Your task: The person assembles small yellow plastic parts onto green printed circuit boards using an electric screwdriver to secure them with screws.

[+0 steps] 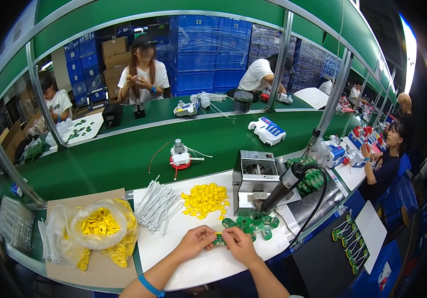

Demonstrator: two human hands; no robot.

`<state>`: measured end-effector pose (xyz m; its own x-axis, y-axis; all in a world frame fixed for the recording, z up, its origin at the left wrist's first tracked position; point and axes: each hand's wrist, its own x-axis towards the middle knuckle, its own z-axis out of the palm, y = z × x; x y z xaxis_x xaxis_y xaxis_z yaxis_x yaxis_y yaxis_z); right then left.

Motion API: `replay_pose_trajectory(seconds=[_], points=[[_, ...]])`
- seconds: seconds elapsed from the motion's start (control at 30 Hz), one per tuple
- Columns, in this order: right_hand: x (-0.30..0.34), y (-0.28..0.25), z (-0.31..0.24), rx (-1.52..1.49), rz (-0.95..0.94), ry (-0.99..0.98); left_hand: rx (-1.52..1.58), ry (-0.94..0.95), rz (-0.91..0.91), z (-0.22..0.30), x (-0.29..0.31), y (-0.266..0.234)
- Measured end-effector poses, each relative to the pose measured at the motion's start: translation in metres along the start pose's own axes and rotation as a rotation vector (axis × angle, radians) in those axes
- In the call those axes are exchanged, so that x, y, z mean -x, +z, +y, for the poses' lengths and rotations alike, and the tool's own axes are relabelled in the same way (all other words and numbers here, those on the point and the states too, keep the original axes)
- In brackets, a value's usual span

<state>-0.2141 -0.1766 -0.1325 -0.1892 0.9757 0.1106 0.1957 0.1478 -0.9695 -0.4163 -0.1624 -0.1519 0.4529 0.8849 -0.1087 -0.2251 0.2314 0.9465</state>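
Over the white sheet (188, 268) on the bench, my left hand (193, 243) and my right hand (240, 245) meet fingertip to fingertip. Both pinch a small green circuit board (219, 240) with a yellow piece (218, 233) along its top edge; my fingers cover much of both. Just beyond my right hand lie several loose green circuit boards (253, 226), mostly round. A pile of small yellow discs (206, 198) lies past my left hand. To its left is a bundle of thin white wire-like strips (157, 206).
A metal benchtop machine (255, 181) stands behind the boards, beside a black cylindrical tool (284, 187) with a cable. At left, an open plastic bag (77, 231) of yellow discs sits on cardboard (59, 273). A green conveyor (213, 136) carries white assemblies; several people work beyond it and at right.
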Motion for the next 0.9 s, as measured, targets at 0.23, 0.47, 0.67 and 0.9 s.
replay_pose_trajectory(seconds=[0.23, 0.47, 0.67, 0.9], points=[[-0.013, 0.007, 0.025, 0.013, 0.010, -0.067, -0.002, 0.024, 0.033, -0.018, -0.012, -0.016], [-0.026, 0.019, 0.059, -0.106, 0.046, 0.047, 0.071, 0.000, -0.024, -0.037, -0.022, -0.037], [-0.029, 0.021, 0.068, -0.088, 0.044, 0.059, 0.044, 0.008, -0.024, -0.044, -0.025, -0.042], [-0.033, 0.035, 0.077, -0.111, 0.087, 0.008, 0.068, 0.006, -0.023, -0.051, -0.026, -0.054]])
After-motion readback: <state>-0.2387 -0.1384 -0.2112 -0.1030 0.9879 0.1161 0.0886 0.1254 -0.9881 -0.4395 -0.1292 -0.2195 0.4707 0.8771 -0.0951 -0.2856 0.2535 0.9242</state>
